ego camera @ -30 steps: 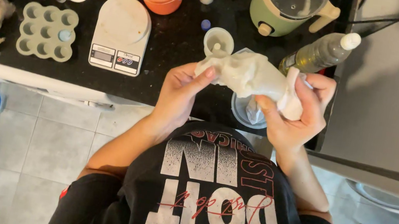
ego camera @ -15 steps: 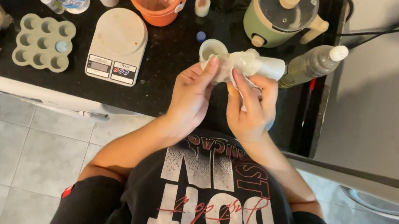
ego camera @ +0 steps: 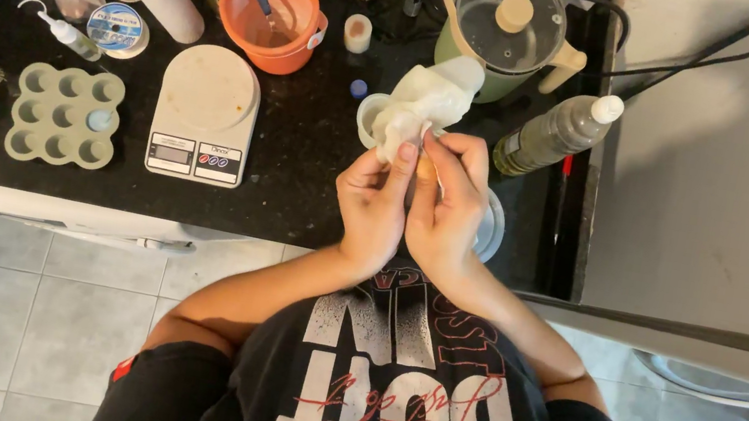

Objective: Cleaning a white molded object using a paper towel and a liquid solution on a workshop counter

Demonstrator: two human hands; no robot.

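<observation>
Pale crumpled cloth (ego camera: 425,102) — soft, bunched, pinched between both hands (ego camera: 411,206)

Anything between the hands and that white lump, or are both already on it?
Nothing visible stands between them. The left hand and right hand both touch the lower end of the white lump, fingertips pinching it, above the black counter. A small white cup sits just behind the lump.

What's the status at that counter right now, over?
Left hand and right hand both pinching soft white mould-like lump. Lump held above black counter. Small white cup directly beneath; nothing blocking.
</observation>
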